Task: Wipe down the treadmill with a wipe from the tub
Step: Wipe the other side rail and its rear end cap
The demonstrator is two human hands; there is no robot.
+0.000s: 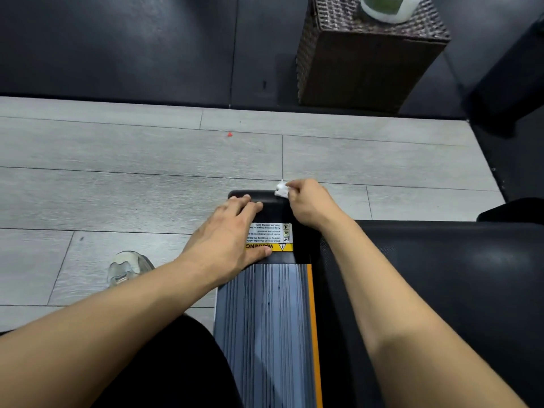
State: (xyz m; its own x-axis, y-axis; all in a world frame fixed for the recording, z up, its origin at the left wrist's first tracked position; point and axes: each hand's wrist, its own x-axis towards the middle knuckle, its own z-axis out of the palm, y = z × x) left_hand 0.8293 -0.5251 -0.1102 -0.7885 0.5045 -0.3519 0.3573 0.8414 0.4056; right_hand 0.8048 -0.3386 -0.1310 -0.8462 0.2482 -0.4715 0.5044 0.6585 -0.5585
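My left hand (232,231) lies flat with the fingers spread and straight on the black end cap (265,201) of the treadmill's side rail, the palm covering part of the yellow and white warning label (278,235) and the fingertips reaching close to the far rounded edge. My right hand (307,203) is curled, pinching a small crumpled white wipe (281,190) between thumb and fingers, and the wipe sits against the far right corner of that same end cap, right where the cap meets the grey plank floor (117,178). The 2 hands are near each other but not touching. Nearer to me the ribbed grey side rail (265,325) runs back with an orange strip (313,319) along its right edge, and to the right of that is the black running belt (441,290), across which my right forearm reaches. A clear plastic object (128,267) rests on the floor to the left of the rail, just beyond my left forearm; I cannot tell what it is. Farther off, on the dark mat (117,45), stands a brown wicker box (365,60) with a pale tub (385,8) on top, cut off by the upper edge of the view. A tiny red speck (230,134) lies on the planks.
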